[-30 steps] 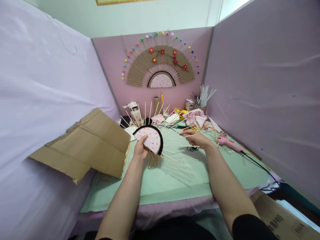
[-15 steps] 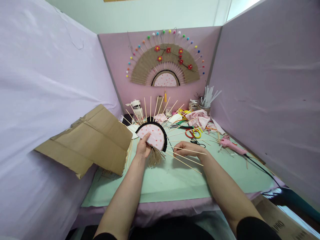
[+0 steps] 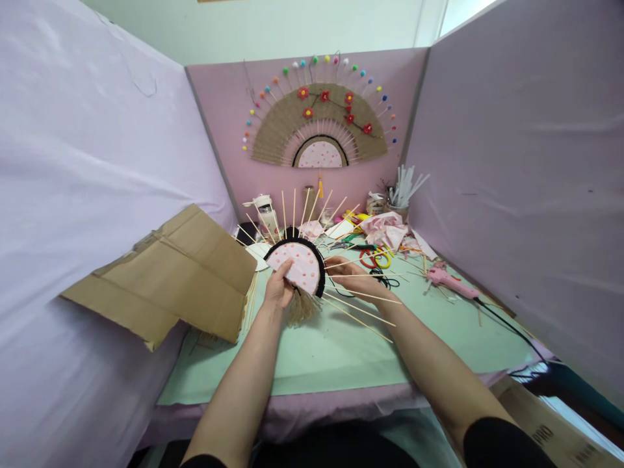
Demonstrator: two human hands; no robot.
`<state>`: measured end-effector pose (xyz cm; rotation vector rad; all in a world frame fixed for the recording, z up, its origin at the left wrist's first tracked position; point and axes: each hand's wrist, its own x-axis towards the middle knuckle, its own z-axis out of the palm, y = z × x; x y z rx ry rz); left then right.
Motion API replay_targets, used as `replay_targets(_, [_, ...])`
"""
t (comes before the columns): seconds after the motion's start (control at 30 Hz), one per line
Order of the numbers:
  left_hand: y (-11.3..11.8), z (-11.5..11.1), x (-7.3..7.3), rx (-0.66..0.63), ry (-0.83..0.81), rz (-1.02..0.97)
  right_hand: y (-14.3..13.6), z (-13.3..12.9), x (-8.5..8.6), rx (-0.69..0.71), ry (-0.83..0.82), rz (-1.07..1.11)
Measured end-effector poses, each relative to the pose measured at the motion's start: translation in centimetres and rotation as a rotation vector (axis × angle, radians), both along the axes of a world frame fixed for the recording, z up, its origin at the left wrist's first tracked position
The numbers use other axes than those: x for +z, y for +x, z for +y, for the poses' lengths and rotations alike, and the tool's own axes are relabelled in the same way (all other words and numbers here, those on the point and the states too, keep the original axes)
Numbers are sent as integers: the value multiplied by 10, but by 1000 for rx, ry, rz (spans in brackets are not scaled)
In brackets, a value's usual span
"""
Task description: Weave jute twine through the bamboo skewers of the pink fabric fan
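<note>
A half-round fan base (image 3: pixel 297 263) covered in pink dotted fabric is held by my left hand (image 3: pixel 280 286), thumb on the front and fingers behind. Thin bamboo sticks (image 3: pixel 358 309) fan out from its curved edge, and black cord (image 3: pixel 322 276) lines that edge. My right hand (image 3: pixel 353 278) is at the base's right side, behind some sticks, its fingers closed at the cord by the rim; the sticks partly cover the fingertips. Slack cord loops below that hand. A tan fibre tassel (image 3: pixel 302 311) hangs under the base.
A finished fan (image 3: pixel 319 120) hangs on the back panel. Cardboard (image 3: pixel 170 273) leans at left. Scissors (image 3: pixel 381 259), pliers (image 3: pixel 353 245), pink fabric scraps (image 3: pixel 385 229) and a pink glue gun (image 3: pixel 451 283) with a black cable lie on the right. A white-lidded bottle (image 3: pixel 266 211) stands behind.
My right hand has moved up and left to the fan base's rim. The black cord, taut before, now hangs in a slack loop. My left hand keeps its hold.
</note>
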<state>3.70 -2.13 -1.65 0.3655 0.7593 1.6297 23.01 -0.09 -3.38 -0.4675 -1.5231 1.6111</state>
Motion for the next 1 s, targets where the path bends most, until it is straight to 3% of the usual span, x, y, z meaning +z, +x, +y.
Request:
replay_targets(0.2, [-3, 4, -3, 37, 12, -17, 5, -1, 3, -72, -188, -32])
replay_targets(0.57, [-5, 7, -6, 77, 44, -3, 59, 19, 10, -165, -176, 114])
replay_targets(1.0, [-4, 10, -10, 70, 28, 43, 82, 27, 13, -309, -218, 233])
